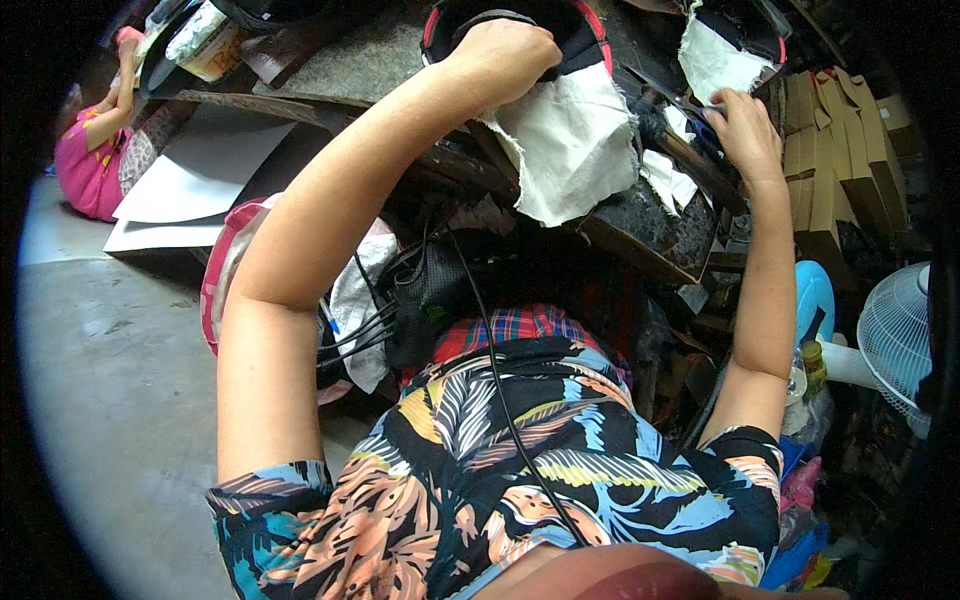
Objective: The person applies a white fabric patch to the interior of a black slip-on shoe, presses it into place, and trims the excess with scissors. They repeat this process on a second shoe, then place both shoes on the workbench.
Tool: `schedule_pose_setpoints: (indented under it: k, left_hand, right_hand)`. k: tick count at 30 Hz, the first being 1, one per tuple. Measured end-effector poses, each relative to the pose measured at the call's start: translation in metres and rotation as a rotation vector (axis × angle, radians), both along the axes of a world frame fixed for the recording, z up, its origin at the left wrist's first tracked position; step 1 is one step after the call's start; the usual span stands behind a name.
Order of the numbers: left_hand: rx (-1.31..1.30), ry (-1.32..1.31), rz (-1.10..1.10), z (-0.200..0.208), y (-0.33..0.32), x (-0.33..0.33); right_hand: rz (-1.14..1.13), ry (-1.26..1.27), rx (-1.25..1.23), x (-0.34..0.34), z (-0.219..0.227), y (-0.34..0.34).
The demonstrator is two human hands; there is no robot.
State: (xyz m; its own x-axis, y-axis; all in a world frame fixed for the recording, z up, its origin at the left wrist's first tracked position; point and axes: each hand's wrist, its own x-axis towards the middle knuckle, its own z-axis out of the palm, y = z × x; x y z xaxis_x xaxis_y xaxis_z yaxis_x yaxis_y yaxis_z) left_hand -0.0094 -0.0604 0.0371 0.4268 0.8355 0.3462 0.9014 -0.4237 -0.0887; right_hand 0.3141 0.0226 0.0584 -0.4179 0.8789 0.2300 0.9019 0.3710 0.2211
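Note:
My left hand [505, 62] is closed in a fist at the top of the view, over a black rounded piece with red trim [433, 35]. Its fingers face away, so what they grip is hidden. Just below that hand hangs a white cloth with frayed edges [575, 150]. My right hand [745, 130] is farther right, its fingers curled at the lower edge of a second white cloth piece [712, 55]. A dark item shows by those fingertips, but I cannot make out what it is.
A dark worktop [650, 235] lies beneath the cloth. Flattened cardboard boxes [830, 150] and a white fan [895, 335] stand right. White sheets [200, 180] lie left, near a seated person in pink [90, 170]. A black cable [490, 350] runs down my front.

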Motion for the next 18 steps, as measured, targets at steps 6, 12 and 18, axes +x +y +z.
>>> schedule_pose_setpoints:
  k: [6, 12, 18]
  left_hand:
    - [0.054, -0.033, -0.001, -0.003, 0.009, 0.003]
    - [-0.122, -0.277, 0.056, -0.003, 0.007, -0.011]
    - [-0.099, -0.303, 0.046, -0.003, 0.010, -0.011]
  right_hand:
    - [0.089, 0.035, -0.246, 0.047, -0.009, 0.003]
    - [0.036, 0.342, -0.529, 0.059, 0.018, 0.002]
    - [0.308, 0.348, -0.239, 0.015, 0.071, -0.044]
